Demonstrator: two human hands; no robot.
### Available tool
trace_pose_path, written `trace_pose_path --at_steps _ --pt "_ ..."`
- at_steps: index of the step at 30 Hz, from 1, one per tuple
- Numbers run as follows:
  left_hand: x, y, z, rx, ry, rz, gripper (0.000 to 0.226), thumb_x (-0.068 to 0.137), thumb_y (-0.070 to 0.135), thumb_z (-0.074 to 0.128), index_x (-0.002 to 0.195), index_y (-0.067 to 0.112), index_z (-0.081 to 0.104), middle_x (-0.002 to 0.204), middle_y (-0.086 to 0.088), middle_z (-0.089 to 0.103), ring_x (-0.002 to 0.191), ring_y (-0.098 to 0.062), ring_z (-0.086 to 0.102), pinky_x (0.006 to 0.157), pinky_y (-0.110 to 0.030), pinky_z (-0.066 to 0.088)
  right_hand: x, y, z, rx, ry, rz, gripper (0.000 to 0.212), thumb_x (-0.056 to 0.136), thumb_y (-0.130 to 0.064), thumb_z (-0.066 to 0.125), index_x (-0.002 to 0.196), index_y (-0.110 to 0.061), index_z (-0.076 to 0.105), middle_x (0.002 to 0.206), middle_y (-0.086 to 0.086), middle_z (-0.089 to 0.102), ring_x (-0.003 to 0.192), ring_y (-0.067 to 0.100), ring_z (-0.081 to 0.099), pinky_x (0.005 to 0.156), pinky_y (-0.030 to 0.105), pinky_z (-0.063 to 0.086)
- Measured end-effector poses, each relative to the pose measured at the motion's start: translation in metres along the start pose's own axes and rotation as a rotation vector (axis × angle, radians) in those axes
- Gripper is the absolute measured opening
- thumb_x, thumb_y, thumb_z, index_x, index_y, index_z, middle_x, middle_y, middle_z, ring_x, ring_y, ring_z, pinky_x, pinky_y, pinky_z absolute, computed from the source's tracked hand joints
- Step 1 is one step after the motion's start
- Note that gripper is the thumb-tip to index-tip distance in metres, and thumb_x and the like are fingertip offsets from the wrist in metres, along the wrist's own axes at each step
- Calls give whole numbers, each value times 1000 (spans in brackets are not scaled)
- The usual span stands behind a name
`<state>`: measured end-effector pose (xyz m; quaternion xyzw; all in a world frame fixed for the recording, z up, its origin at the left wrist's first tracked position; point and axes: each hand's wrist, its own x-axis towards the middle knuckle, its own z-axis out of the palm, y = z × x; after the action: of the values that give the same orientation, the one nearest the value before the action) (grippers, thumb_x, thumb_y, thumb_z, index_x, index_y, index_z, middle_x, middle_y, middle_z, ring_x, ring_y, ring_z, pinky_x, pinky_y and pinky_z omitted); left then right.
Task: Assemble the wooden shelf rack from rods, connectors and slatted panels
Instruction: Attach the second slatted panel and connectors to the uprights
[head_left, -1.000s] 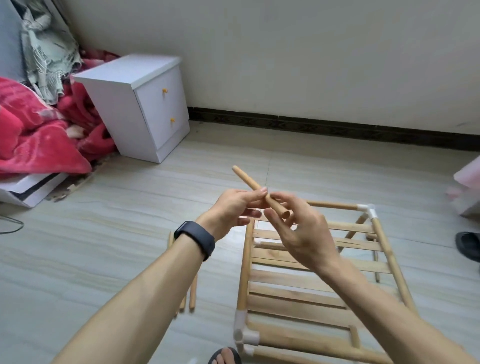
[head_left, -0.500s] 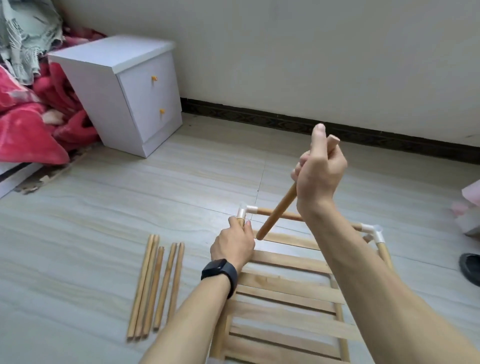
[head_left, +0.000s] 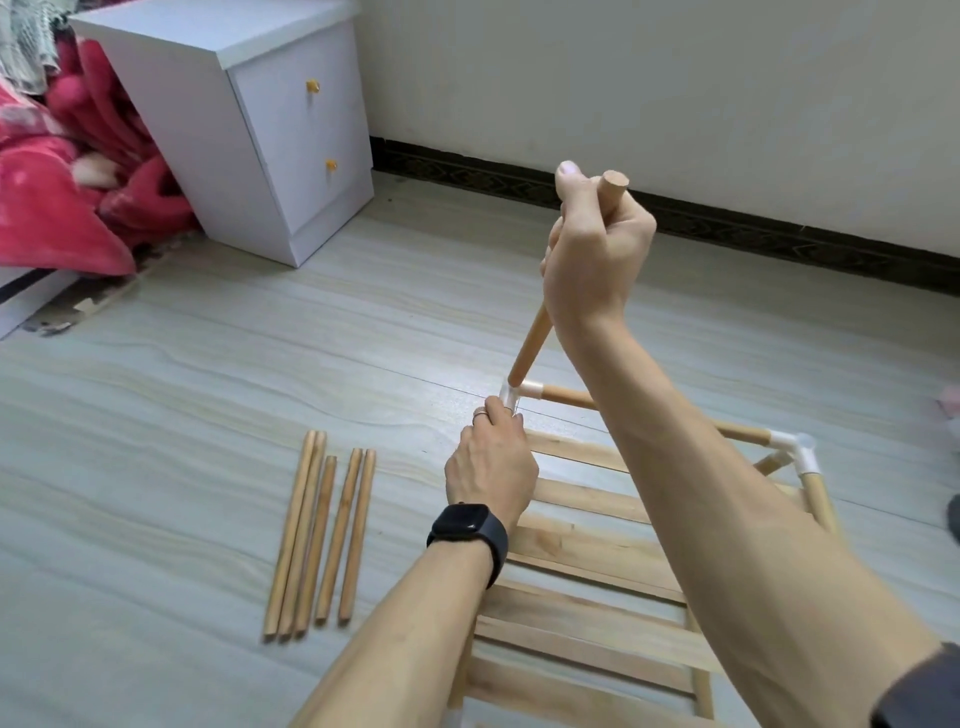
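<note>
from my head: my right hand (head_left: 592, 254) is curled round a rod (head_left: 530, 348), its lower end at the white corner connector (head_left: 519, 391). my left hand (head_left: 491, 467) pinches that connector at the slatted panel's (head_left: 587, 551) far left corner. five spare rods (head_left: 322, 535) lie to the left, apart from the panel's edge, with floor (head_left: 208, 374) open beyond them.

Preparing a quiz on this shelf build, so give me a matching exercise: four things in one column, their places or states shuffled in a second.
Column one:
1. right hand
2. left hand
3. loose rods
4. watch

Column two:
A. lie side by side on the floor
B. worn just behind the left hand
C. grips the tilted rod near its top end
D. holds the white corner connector of the rack

Pairs: 1-C, 2-D, 3-A, 4-B.
</note>
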<state>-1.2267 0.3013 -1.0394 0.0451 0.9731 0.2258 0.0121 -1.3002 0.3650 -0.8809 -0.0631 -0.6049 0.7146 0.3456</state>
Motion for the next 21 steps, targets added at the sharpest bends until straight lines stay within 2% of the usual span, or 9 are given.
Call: trace_pose_path --at_steps 4,7,9,11,14,16,18,21 --pt "-1 -2 1 57 14 60 49 108 26 24 152 4 22 137 -9 52 119 -26 52 87 -37 44 3 1 9 -28 -71 30 50 82 -26 62 64 -11 18 60 12 29 56 47 23 53 54 29" --pt "-1 -2 3 68 10 76 54 108 21 24 157 1 11 151 -13 42 132 -27 44 102 -36 41 4 4 17 -73 -169 32 51 81 -28 63 65 -4 21 60 12 30 57 43 23 53 53 28" --pt "-1 -3 3 95 -2 88 58 106 15 25 158 0 4 159 -14 32 143 -27 33 114 -37 33 4 3 22 -99 -183 35 50 80 -28 63 66 -7 20 61 12 29 59 36 23 54 50 27" --pt "-3 -3 1 115 -9 101 61 103 9 24 158 -1 0 162 -16 26 148 -28 26 119 -38 27 7 1 24 -107 -166 54 45 78 -29 63 65 -11 25 61 10 28 59 31 24 56 48 27" --pt "-4 -3 0 102 -3 108 60 102 8 24 157 -1 4 160 -16 29 147 -28 27 119 -38 25 15 6 23 -112 -135 84 36 77 -29 63 64 -3 41 62 12 30 60 31 26 57 49 28" --pt "-5 -2 -1 55 8 107 57 103 10 25 157 1 9 156 -14 36 144 -26 33 117 -36 28 14 12 22 -103 -140 70 36 78 -27 62 61 -6 39 60 12 32 58 32 27 55 52 29" --pt "-4 -3 -3 4 28 106 54 105 12 27 157 3 15 151 -11 43 138 -25 40 112 -33 33 6 19 25 -99 -210 28 38 80 -23 63 57 -11 35 57 11 33 55 29 28 52 48 27" --pt "-6 -6 -6 -25 33 112 55 103 11 32 156 4 19 143 -9 51 129 -25 47 103 -33 40 -4 25 21 -69 -297 35 40 80 -17 63 54 -2 37 54 10 32 50 22 27 49 36 24"
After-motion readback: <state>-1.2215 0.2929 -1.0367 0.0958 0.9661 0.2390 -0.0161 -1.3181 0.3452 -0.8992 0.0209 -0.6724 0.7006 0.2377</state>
